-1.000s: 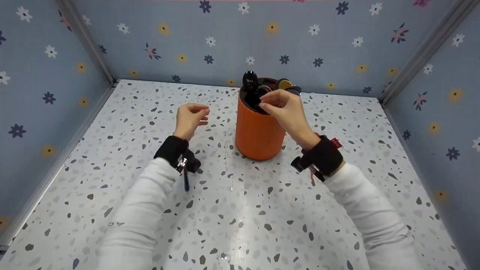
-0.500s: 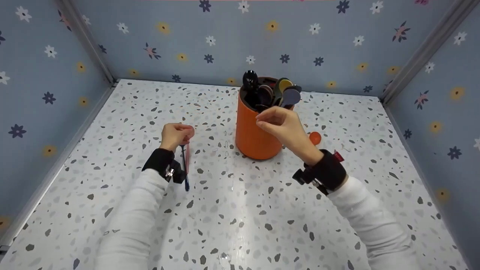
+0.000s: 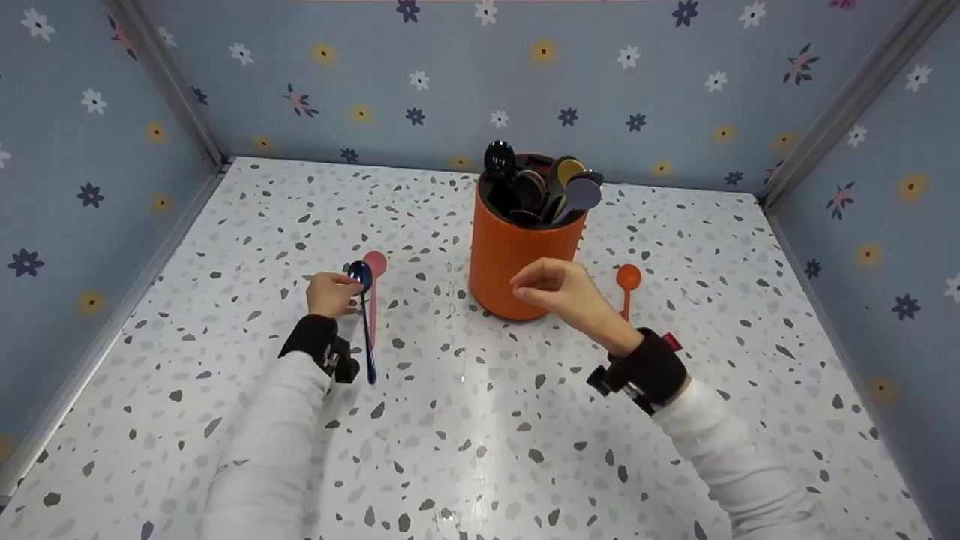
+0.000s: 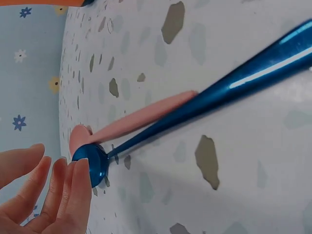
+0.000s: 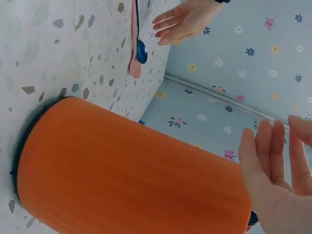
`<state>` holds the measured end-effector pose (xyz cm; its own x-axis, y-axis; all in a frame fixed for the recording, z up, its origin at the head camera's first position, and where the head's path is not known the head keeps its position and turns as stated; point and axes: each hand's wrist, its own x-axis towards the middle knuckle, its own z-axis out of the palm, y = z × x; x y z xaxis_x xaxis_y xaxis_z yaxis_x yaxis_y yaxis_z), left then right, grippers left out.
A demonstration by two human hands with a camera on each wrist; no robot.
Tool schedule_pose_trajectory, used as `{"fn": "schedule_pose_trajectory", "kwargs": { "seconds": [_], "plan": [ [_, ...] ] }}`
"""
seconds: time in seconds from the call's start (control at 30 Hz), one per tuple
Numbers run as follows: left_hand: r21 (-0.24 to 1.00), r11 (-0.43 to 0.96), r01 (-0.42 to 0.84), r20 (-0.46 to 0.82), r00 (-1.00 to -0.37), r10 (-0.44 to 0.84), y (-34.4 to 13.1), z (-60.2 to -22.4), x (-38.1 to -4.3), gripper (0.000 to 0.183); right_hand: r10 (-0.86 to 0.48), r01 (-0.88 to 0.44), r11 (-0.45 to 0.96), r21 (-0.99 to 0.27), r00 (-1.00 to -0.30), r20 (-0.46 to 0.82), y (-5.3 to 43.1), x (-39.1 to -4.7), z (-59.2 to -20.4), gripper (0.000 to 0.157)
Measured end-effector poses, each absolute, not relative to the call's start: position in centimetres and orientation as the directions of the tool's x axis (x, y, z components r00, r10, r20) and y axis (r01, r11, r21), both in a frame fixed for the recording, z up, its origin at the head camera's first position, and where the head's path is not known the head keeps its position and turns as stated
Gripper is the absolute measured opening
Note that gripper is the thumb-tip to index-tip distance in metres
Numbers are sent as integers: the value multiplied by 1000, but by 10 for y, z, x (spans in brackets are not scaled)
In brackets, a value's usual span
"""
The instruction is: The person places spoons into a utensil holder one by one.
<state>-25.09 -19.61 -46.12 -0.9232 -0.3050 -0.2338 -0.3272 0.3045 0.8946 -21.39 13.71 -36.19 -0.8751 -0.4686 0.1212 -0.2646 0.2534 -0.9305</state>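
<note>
My left hand (image 3: 328, 295) is beside a shiny blue metal spoon (image 4: 209, 105), its fingertips overlapping the bowl in the head view. In the right wrist view that hand has extended fingers and a gap separates it from the spoon. A pink spoon (image 3: 377, 264) lies against the blue one, partly under its handle in the left wrist view. My right hand (image 3: 574, 301), fingers loosely bent and holding nothing, hovers in front of the orange cylindrical utensil holder (image 5: 126, 170). Several utensils stand in it, among them a black spoon (image 3: 499, 159) and a grey-purple spoon (image 3: 583, 195).
To the right of the holder lies an orange spoon (image 3: 628, 277), its handle end hidden by my right wrist. All stands on a white speckled tabletop (image 3: 480, 420). Blue flowered panels (image 3: 450, 75) wall in the back and both sides.
My left hand has drawn back leftward and toward me, uncovering the blue and pink spoons. The right hand has come down from the holder's mouth to its front, and the orange spoon now shows.
</note>
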Motion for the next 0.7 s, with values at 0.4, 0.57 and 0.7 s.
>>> {"fn": "schedule_pose_trajectory", "kwargs": {
  "seconds": [0.4, 0.57, 0.7],
  "plan": [
    [816, 404, -414, -262, -887, -380, -192, -479, -257, 27, -519, -140, 259, -956, -855, -15, 142, -208, -403, 22],
    [808, 419, -414, -239, -880, -409, -188, -481, -256, 24, -525, -71, 261, -963, -848, -79, 139, -199, -402, 23],
    [788, 470, -399, -213, -892, -400, -186, -484, -255, 23, -522, -70, 268, -961, -849, -84, 138, -192, -396, 21]
  ]
}}
